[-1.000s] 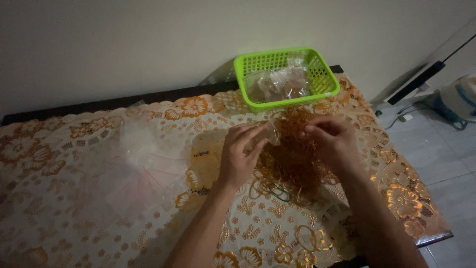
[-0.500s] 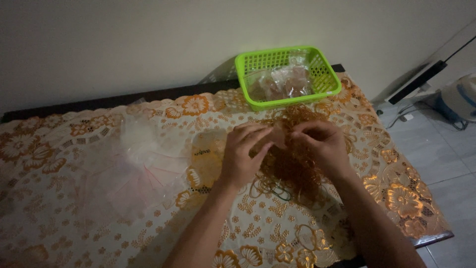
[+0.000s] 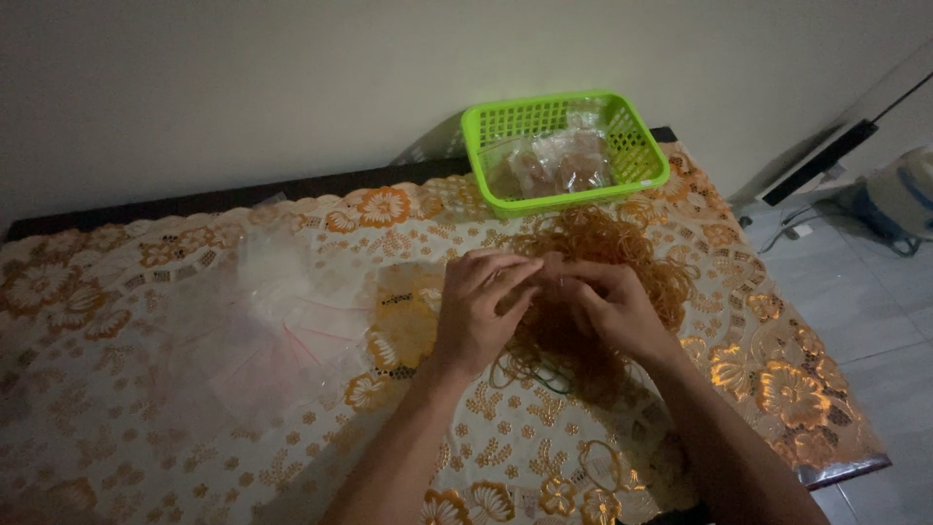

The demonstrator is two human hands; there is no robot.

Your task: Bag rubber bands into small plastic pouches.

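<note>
Rubber bands (image 3: pixel 603 282): loose orange-brown heap on the patterned tablecloth (image 3: pixel 146 408), just in front of the green basket (image 3: pixel 564 146). Left hand (image 3: pixel 481 311) and right hand (image 3: pixel 607 306) meet over the heap, fingertips pinched together on what looks like a few bands; exact grip unclear in dim light. Judgement: light, soft, stretchy, prone to tangling. Best taken by pinching a small bunch from the heap's edge. Clear bags (image 3: pixel 262 331) lie to the left.

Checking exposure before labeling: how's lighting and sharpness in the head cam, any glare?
Head view: dim, warm, underexposed; the wall falls off to grey. Left hand and right hand read soft, fingers slightly smeared over the rubber bands. Clear bags show faint sheen, no hard glare. Green basket stays the brightest colour.
</note>
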